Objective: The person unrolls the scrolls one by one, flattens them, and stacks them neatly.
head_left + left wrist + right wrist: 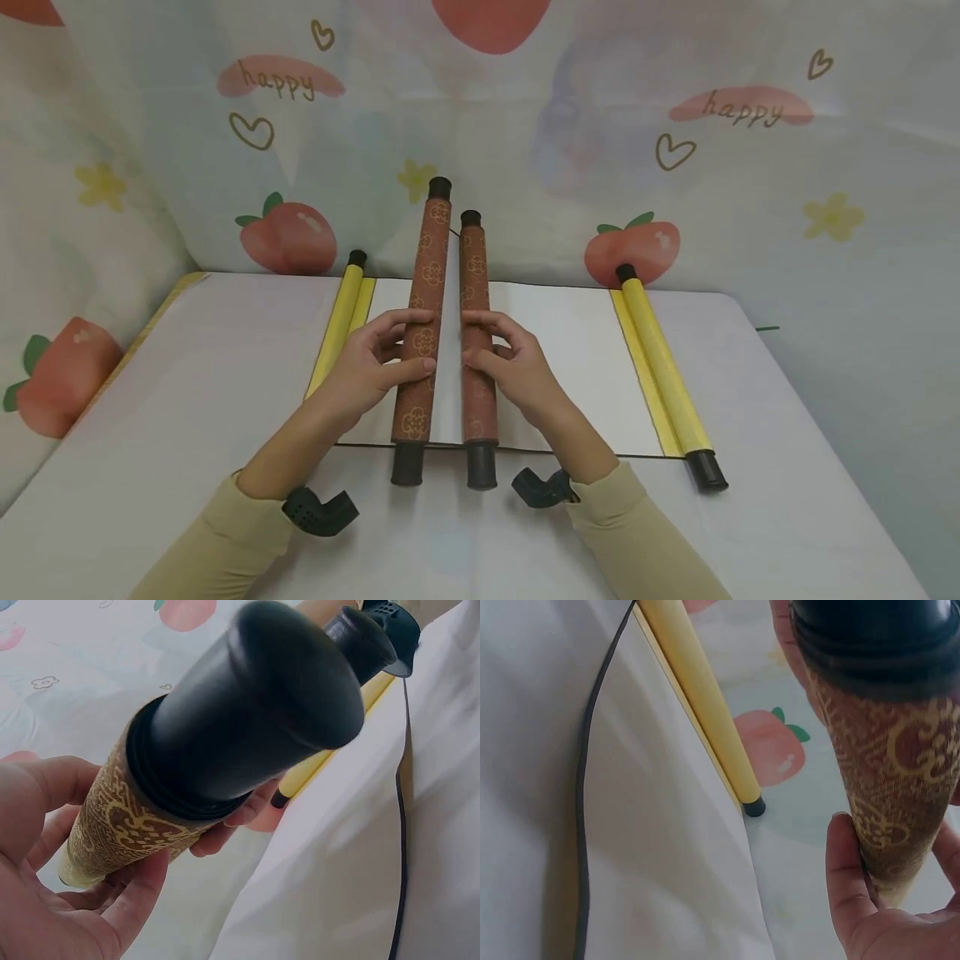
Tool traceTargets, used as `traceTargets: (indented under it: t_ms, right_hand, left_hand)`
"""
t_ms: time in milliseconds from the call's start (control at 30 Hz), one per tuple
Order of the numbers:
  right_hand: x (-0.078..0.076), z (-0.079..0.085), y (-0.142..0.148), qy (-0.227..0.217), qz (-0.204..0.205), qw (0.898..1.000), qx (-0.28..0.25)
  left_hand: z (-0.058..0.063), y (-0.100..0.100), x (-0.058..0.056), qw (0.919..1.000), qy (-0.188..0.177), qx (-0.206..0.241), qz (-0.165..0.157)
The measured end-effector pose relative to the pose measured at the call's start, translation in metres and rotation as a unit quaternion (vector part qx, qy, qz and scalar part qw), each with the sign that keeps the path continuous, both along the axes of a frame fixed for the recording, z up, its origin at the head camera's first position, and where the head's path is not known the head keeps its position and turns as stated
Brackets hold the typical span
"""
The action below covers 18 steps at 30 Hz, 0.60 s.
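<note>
My left hand [369, 360] grips a rolled scroll [424, 340] in brown cloth with gold flower patterns and black end knobs. My right hand [519, 364] holds a second brown scroll roll [476, 333] beside it, thumb and fingers round its right side. The two rolls stand nearly parallel with a narrow gap, over a white sheet [555, 367] with a dark edge. In the left wrist view, fingers and thumb wrap the patterned roll [124, 817] below its large black knob [255, 705]. The right wrist view shows the right roll [900, 772] pinched low down.
Yellow rollers with black knobs lie along the white sheet's left end [337, 333] and right end [667, 367]. Beneath is a white-covered table [780, 467]. Behind it hangs a backdrop cloth [510, 117] printed with peaches. Black wrist devices [321, 512] sit at both cuffs.
</note>
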State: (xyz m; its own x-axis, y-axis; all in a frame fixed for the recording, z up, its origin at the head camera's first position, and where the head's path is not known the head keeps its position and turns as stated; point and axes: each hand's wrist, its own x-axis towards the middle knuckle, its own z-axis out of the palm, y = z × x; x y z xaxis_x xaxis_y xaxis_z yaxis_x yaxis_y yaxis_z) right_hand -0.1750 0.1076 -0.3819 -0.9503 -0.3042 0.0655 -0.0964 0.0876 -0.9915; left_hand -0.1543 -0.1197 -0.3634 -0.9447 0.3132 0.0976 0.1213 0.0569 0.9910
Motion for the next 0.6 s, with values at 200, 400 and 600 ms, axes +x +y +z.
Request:
traceTargets:
  t_ms: [200, 400, 600]
  right_hand:
    - [0.0005, 0.0009, 0.0029, 0.001, -0.002, 1.000, 0.006]
    - [0.0023, 0.0066, 0.0045, 0.010, 0.000, 1.000, 0.011]
    - [0.0002, 0.0047, 0.0054, -0.001, 0.000, 1.000, 0.005]
  left_hand:
    - [0.0025, -0.0003, 0.0011, 0.9999, -0.012, -0.001, -0.002]
    - [0.0042, -0.0005, 0.0017, 0.9999, -0.013, 0.000, -0.002]
    - [0.0047, -0.0019, 0.0020, 1.0000, -0.009, -0.002, -0.001]
